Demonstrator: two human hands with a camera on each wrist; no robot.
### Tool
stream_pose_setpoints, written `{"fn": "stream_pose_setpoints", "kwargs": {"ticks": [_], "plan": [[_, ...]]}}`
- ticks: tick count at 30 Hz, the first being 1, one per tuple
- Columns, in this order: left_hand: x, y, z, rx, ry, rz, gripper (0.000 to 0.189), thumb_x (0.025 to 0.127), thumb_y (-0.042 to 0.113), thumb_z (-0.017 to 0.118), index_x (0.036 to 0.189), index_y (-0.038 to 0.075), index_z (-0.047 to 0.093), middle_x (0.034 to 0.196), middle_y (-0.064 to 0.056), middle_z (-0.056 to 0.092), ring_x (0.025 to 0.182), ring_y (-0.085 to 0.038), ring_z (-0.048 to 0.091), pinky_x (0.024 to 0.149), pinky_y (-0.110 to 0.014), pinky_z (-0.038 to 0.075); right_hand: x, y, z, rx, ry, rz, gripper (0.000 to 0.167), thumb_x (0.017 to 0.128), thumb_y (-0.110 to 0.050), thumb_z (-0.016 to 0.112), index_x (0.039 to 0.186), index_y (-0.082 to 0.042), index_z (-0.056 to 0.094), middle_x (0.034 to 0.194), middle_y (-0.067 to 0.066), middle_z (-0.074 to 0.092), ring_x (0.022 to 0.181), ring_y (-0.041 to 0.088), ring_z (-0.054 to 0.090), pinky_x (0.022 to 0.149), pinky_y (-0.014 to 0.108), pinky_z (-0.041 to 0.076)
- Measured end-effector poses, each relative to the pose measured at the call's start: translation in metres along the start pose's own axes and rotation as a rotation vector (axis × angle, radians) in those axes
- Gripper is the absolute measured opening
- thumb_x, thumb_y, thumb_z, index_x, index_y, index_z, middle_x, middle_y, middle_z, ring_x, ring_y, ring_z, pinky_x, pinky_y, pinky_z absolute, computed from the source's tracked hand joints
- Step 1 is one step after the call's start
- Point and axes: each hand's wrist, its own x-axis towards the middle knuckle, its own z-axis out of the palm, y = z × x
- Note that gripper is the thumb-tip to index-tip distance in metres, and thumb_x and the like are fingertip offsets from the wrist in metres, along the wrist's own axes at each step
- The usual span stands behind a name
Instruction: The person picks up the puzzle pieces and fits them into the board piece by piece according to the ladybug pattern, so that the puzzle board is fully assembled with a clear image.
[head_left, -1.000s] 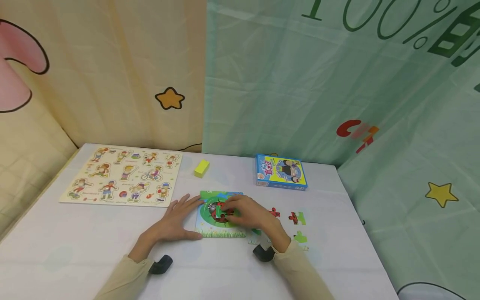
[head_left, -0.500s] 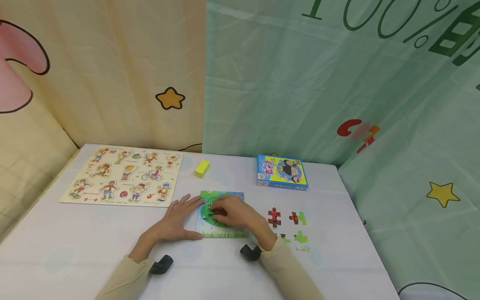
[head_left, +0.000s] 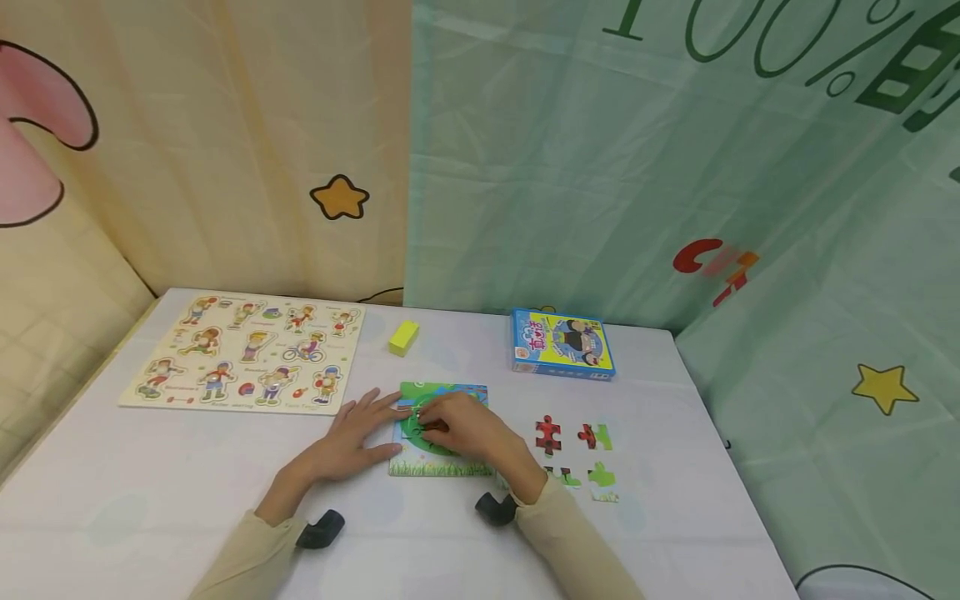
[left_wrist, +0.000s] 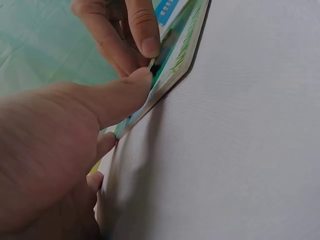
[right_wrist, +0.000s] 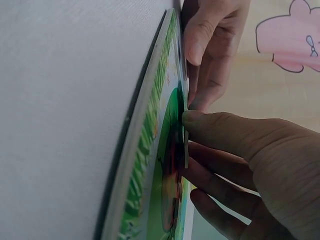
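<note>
A ladybird jigsaw board (head_left: 442, 468) lies flat on the white table, its picture partly covered by my hands. My left hand (head_left: 341, 446) spreads along the board's left side with thumb and fingers extended, the tips at its edge. Over the picture, my right hand (head_left: 472, 429) pinches a thin jigsaw piece (right_wrist: 186, 147) between thumb and fingers. In the right wrist view this piece stands edge-on, close over the board. Several loose jigsaw pieces, among them a red one (head_left: 548, 435) and a green one (head_left: 602, 475), lie right of the board.
A large wooden peg puzzle (head_left: 243, 350) with sports figures lies at the back left. Beside it stands a yellow block (head_left: 403, 338). A blue and yellow box (head_left: 562, 344) lies at the back right. Curtains (head_left: 540, 167) hang behind the table.
My right hand has moved left across the board with the jigsaw piece, uncovering more of the loose pieces on the right. My left hand has stayed at the board's left side.
</note>
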Motion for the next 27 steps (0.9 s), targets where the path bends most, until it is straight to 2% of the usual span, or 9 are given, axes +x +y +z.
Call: {"fn": "stream_pose_setpoints", "kwargs": {"ticks": [5, 11, 19, 27], "plan": [[0.001, 0.0, 0.005, 0.034, 0.092, 0.037, 0.04, 0.098, 0.025, 0.063, 0.137, 0.015, 0.061, 0.156, -0.016, 0.043, 0.148, -0.05, 0.022, 0.115, -0.069, 0.015, 0.0, -0.003, 0.0, -0.014, 0.013, -0.018, 0.018, 0.094, -0.02, 0.071, 0.108, -0.011, 0.079, 0.115, 0.001, 0.075, 0.109, 0.011, 0.069, 0.096, 0.023, 0.055], [0.001, 0.001, 0.008, 0.068, 0.179, 0.057, 0.033, 0.098, 0.016, 0.064, 0.131, 0.015, 0.066, 0.148, -0.014, 0.053, 0.143, -0.049, 0.033, 0.115, -0.067, 0.023, 0.0, -0.002, 0.002, -0.023, 0.021, -0.023, 0.019, 0.094, -0.02, 0.071, 0.109, -0.011, 0.078, 0.116, 0.001, 0.075, 0.109, 0.01, 0.069, 0.095, 0.023, 0.055], [0.003, 0.001, 0.009, 0.077, 0.206, 0.061, 0.033, 0.096, 0.014, 0.066, 0.129, 0.014, 0.067, 0.146, -0.014, 0.056, 0.142, -0.048, 0.035, 0.114, -0.067, 0.024, 0.001, -0.001, 0.002, 0.001, 0.018, -0.014, 0.021, 0.094, -0.02, 0.071, 0.112, -0.01, 0.077, 0.118, 0.002, 0.074, 0.111, 0.011, 0.069, 0.097, 0.023, 0.054], [0.006, 0.002, 0.013, 0.103, 0.22, 0.027, 0.032, 0.095, 0.016, 0.068, 0.126, 0.014, 0.068, 0.145, -0.012, 0.056, 0.142, -0.046, 0.036, 0.114, -0.064, 0.026, 0.0, -0.001, 0.0, 0.016, 0.016, -0.006, 0.022, 0.094, -0.019, 0.072, 0.112, -0.009, 0.077, 0.117, 0.003, 0.074, 0.111, 0.012, 0.069, 0.097, 0.023, 0.054]]}}
